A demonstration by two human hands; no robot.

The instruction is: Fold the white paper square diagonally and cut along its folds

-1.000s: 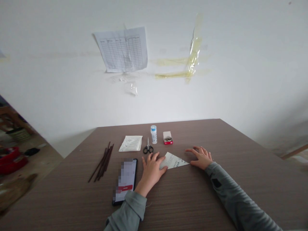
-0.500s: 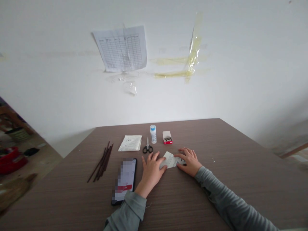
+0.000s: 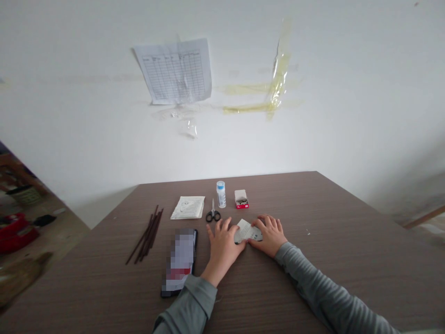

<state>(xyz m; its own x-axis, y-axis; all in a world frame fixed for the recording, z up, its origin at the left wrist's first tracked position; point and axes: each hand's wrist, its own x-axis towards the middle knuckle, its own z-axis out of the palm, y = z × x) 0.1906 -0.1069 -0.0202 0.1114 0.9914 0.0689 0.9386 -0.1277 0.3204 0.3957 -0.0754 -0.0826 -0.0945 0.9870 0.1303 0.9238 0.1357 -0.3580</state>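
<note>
A small piece of printed paper (image 3: 246,230), folded with a pointed top, lies on the table between my hands. My left hand (image 3: 224,245) grips its left side with thumb and index finger, the other fingers spread forward. At the right side, my right hand (image 3: 270,235) pinches the paper, its thumb at the lower edge close to my left thumb. Just beyond my left fingers are small scissors (image 3: 213,215) with black handles. A small open red-and-white box (image 3: 241,200) of small metal pieces stands behind the paper.
A clear bottle with a blue cap (image 3: 221,196) stands behind the scissors. To the left are a folded paper stack (image 3: 188,207), several dark brown sticks (image 3: 149,236) and a phone (image 3: 181,262). The wooden table (image 3: 340,260) meets a white wall bearing a taped sheet (image 3: 175,72).
Both hands have moved closer together along the paper, and the thumbs now nearly meet at its lower edge. The paper's right part is folded in or more covered by my right hand.
</note>
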